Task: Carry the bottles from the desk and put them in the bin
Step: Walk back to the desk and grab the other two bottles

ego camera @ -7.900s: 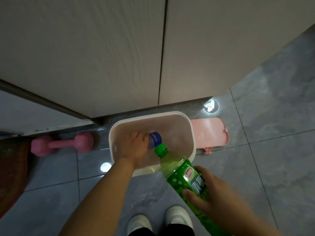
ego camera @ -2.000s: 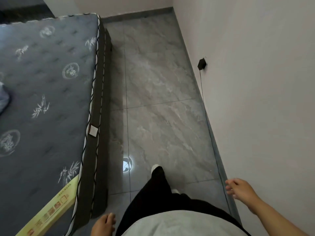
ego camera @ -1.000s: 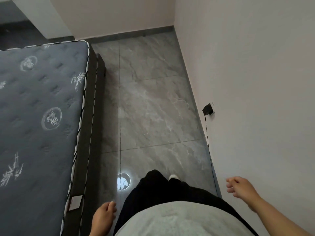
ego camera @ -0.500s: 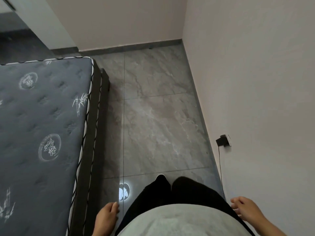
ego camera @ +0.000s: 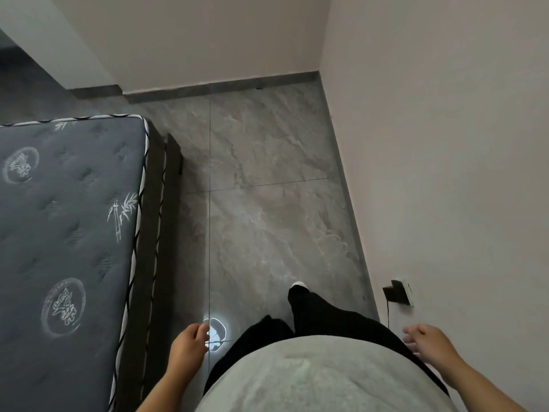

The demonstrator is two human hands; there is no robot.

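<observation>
No bottle, bin or desk is in view. My left hand [ego camera: 190, 344] hangs low at the bottom centre-left, beside the bed frame, its fingers loosely curled and holding nothing. My right hand [ego camera: 427, 341] hangs at the bottom right near the wall, fingers loosely apart and empty. Between the hands I see my grey top and black trousers, with one white shoe tip [ego camera: 299, 283] forward on the floor.
A dark grey mattress [ego camera: 65, 233] on a dark bed frame fills the left side. A pale wall [ego camera: 445, 144] runs along the right, with a black plug in a socket [ego camera: 396, 292] low on it. Grey tiled floor [ego camera: 267, 203] runs ahead to a corner.
Both bottles were in my hands over the bin earlier; now both hands are empty. I have walked along the bed; the far corner is closer and the wall plug has slid down the frame.
</observation>
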